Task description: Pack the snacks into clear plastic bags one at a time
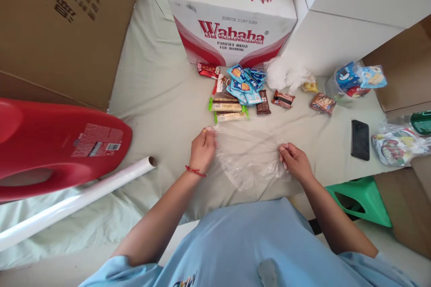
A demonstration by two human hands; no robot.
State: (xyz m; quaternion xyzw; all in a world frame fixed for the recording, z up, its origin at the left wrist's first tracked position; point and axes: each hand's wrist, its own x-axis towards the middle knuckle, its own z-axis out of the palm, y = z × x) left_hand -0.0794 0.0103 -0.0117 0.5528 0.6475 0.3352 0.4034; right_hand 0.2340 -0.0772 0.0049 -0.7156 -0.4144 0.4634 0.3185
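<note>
A clear plastic bag [247, 157] is stretched out flat just above or on the cloth in front of me; I cannot tell which. My left hand [203, 145] pinches its left edge, a red string bracelet round the wrist. On the opposite edge, my right hand [293, 158] grips the bag between thumb and fingers. Beyond the bag lie two green-ended snack packets [226, 106], a pile of small blue sachets [245, 84], a dark brown bar [263, 102] and a brown wrapped snack [283, 99]. A red packet [208, 70] rests against the box.
A Wahaha water carton [232, 22] stands at the back, with crumpled white plastic [286, 74] beside it. To the right are a tub of snacks [350, 85], a black phone [360, 140] and a green stool [363, 199]. A white tube [84, 202] and red plastic container [67, 143] occupy the left.
</note>
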